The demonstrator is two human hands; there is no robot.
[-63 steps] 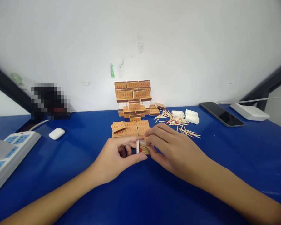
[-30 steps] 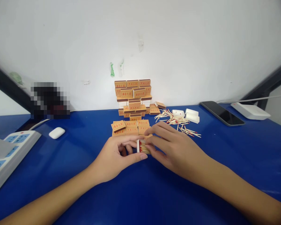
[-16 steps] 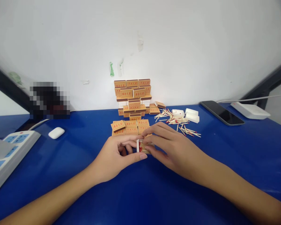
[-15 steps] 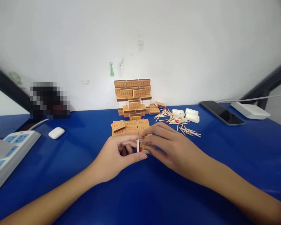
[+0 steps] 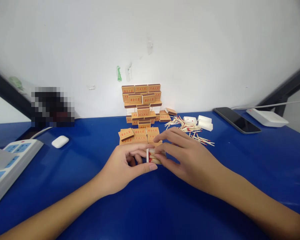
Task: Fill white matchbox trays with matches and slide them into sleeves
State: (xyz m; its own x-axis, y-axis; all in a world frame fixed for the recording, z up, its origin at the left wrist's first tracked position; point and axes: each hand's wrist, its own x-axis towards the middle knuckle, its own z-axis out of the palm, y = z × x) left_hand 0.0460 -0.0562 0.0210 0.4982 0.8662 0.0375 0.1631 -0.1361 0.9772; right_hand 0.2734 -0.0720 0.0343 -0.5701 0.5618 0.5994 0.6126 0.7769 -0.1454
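Note:
A small white matchbox tray (image 5: 147,155) with red-tipped matches (image 5: 153,160) lying in it is between my two hands. My left hand (image 5: 126,165) holds the tray, thumb along the near side and index finger along the far side. Over the tray's right part, my right hand (image 5: 181,153) has its thumb and fingertips close together on the matches. Its fingers cover part of the tray. Just beyond, printed orange matchboxes (image 5: 140,139) lie flat in rows, with one tilted box (image 5: 126,134) on top at the left.
Stacked matchboxes (image 5: 141,99) stand against the wall. Loose matches (image 5: 187,126) and white trays (image 5: 205,122) lie to their right. Farther right are a phone (image 5: 237,120) and a white box (image 5: 267,117). At left are a power strip (image 5: 17,163) and a white earphone case (image 5: 60,142).
My right hand's fingers have lifted slightly and shifted a little right, showing more of the matches and tray. My left hand has hardly moved.

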